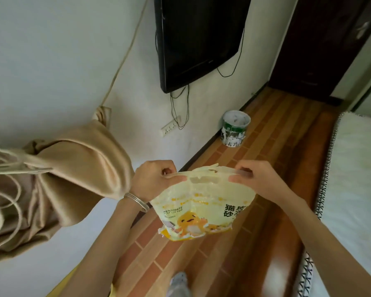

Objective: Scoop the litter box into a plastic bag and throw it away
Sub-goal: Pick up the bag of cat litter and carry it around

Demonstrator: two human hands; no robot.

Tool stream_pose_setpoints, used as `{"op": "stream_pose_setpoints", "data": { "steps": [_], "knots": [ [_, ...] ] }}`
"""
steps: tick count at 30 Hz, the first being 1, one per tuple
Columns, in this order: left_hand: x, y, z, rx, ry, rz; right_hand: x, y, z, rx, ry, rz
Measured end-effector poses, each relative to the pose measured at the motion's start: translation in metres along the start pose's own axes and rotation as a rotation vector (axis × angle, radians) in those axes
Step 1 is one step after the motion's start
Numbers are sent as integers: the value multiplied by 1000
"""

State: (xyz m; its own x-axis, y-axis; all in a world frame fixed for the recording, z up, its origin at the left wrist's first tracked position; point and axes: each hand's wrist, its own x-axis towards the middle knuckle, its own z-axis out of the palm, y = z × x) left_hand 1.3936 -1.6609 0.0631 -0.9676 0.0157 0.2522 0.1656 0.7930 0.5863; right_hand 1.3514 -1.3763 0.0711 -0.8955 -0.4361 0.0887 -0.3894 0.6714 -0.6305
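A white wall (51, 61) fills the left and upper part of the view, and a floor (266, 168) of reddish-brown wood-look planks runs away from the person between that wall and a bed (356, 179) on the right, covered in white with a black-and-white patterned edge. A beige curtain (73, 168), gathered and tied, bulges out from the wall on the left and hangs just beside the left forearm, hiding the wall behind it; pale looped cords lie across its lower folds. A dark flat television (201, 39) is mounted on the wall above, with black cables (180, 103) hanging down to a white power strip (170, 126) fixed on the wall. A dark door (319, 50) stands at the far end of the floor. The yellow cat litter bag (201, 202), printed with "BENTONITE CAT LITTER" and an orange cartoon figure, is held in the air over the floor, blocking the planks beneath it; its lower edge looks ragged. The left hand (154, 179) has its grip pinched on the bag's top left corner and the right hand (255, 179) has its grip pinched on the top right corner, the top edge stretched between them around a handle cut-out. A white and green bucket (235, 128) stands on the floor against the wall, beyond the bag. Silver bangles (137, 201) circle the left wrist
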Motion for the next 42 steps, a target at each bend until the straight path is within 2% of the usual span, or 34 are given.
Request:
{"op": "stream_pose_setpoints", "data": {
  "steps": [13,19,29,42],
  "knots": [
    [185,-13,50,-57,-163,53,115,72,-47,-42,101,174],
    [274,-10,62,-52,-187,160,168,98,-74,-42,178,201],
    [362,-7,105,-103,-217,264,216,155,-96,8,237,257],
    [498,51,202,-101,-248,246,290,280,-192,-33,181,265]
  ]
}}
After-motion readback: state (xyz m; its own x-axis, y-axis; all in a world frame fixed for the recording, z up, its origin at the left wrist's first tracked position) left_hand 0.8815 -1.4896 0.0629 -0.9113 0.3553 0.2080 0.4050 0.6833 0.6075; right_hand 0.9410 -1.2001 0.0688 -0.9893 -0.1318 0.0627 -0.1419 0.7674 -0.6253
